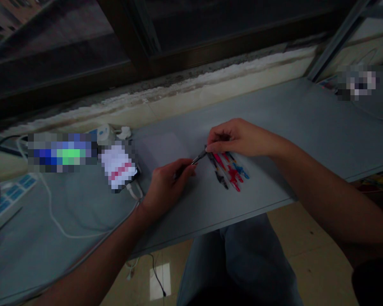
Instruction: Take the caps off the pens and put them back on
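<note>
A dark pen (199,156) with a shiny end spans the gap between my two hands above the table. My left hand (172,180) pinches its shiny lower-left end between thumb and fingers. At the upper-right end, my right hand (231,138) is closed on the pen's dark barrel. Below my right hand lies a row of several pens, side by side: a black pen (221,178), red pens (234,176) and a blue pen (242,171). Their far ends are partly hidden under my right hand.
A phone (118,165) with a white cable lies left of my left hand. Beyond it are a white plug adapter (105,134) and a power strip (12,197). A pale sheet (164,146) lies on the grey table (274,178), whose front edge is above my legs.
</note>
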`<move>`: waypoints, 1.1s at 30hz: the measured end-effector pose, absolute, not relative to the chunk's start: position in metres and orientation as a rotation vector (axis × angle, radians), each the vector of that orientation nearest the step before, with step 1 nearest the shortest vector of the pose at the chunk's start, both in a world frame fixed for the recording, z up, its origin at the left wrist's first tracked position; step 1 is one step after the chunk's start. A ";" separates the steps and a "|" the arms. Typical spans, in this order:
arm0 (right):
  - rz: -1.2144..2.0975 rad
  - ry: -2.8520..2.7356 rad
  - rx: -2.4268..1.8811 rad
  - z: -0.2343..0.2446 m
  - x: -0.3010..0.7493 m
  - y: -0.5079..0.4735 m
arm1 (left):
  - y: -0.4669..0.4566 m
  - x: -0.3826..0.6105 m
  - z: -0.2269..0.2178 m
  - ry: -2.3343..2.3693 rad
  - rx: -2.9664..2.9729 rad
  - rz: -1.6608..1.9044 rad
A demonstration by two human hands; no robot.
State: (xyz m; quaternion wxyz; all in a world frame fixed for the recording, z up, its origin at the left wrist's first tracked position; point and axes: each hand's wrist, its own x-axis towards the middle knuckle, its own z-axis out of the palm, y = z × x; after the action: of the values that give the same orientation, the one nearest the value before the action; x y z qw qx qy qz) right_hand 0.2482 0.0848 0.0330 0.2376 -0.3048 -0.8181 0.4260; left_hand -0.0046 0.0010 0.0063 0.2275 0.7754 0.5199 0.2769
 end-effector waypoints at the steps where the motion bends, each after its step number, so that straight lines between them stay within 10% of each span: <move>1: 1.163 -2.257 -0.871 0.033 0.248 0.085 | 0.001 -0.005 0.006 1.424 2.140 0.768; 33: 1.030 -2.427 -0.819 0.038 0.248 0.081 | 0.004 -0.009 0.001 1.387 2.247 0.845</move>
State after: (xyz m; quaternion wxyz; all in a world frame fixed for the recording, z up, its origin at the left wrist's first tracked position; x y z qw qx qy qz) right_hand 0.2476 0.0807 0.0385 0.1894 -0.2912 -0.8632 0.3664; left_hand -0.0091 0.0040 0.0006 0.1837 0.7967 0.4917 0.2995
